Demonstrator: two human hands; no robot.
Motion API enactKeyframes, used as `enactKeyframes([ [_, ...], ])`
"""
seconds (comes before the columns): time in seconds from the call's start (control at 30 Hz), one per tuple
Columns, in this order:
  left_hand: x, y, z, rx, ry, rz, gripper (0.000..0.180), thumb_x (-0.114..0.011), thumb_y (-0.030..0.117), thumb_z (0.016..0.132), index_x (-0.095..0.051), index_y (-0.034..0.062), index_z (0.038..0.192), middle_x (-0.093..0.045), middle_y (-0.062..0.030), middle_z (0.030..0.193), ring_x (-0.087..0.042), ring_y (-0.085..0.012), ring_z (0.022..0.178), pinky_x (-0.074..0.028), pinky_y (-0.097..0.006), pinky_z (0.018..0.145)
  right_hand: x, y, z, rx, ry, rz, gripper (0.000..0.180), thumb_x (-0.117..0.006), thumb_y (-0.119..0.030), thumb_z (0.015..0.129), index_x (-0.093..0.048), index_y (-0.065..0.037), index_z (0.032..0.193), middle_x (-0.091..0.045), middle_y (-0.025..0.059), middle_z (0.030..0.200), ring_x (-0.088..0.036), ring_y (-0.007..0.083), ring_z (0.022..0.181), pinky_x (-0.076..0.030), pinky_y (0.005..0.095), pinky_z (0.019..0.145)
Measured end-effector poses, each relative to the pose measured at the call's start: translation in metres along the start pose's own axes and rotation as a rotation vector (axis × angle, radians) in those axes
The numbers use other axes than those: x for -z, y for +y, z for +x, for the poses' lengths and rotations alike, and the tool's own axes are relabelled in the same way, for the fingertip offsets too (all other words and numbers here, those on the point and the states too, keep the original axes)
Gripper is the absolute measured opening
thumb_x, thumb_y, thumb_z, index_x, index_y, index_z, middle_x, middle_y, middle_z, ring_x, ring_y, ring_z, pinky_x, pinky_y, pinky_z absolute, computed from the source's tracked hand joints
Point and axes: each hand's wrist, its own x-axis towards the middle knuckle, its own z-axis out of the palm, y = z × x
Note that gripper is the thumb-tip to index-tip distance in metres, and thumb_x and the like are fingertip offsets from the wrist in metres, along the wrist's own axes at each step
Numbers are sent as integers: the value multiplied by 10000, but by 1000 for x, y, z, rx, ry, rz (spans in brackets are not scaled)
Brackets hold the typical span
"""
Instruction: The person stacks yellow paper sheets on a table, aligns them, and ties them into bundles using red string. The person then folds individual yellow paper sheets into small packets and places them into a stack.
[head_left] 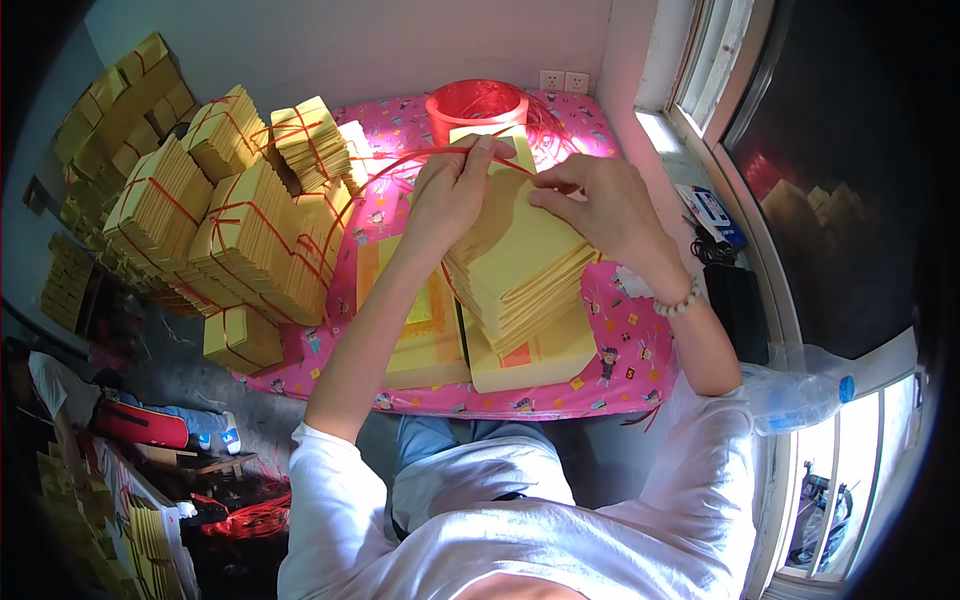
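Note:
A thick stack of yellow paper (525,240) stands before me on further yellow paper packs (535,365). Above its far end my left hand (455,190) pinches a red plastic strap (415,153) between thumb and fingers. The strap trails off to the left and also runs across toward my right hand (605,205). That hand, with a beaded bracelet (680,298) on its wrist, has its thumb and forefinger pinched together near the strap's end at the stack's right side. A flatter yellow pack with an orange print (430,320) lies to the left of the stack.
Tied yellow paper bundles (250,215) are piled on the left. A red tub (478,108) with red straps sits at the back of the pink patterned tablecloth (625,340). By the window on the right is a clear plastic bottle (800,390). Another person (70,395) is at lower left.

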Motion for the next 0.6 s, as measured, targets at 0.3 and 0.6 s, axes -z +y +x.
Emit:
enactKeyframes([
  [0.3,-9,-13,-5,-120,45,-143,473,-356,398,1014,-660,54,896,-468,42,585,-399,-28,555,-309,-197,532,-10,10,-15,-144,-10,98,281,-671,-315,825,-731,-67,943,-694,111,809,-651,220,673,-497,340,651],
  [0.6,-4,-3,-4,-66,-34,-85,499,-342,441,1010,-649,72,875,-430,52,579,-373,-39,557,-311,-218,549,-10,24,38,-221,-56,808,385,-665,-330,867,-646,-63,1143,-658,53,1051,-607,119,984,-461,262,854],
])
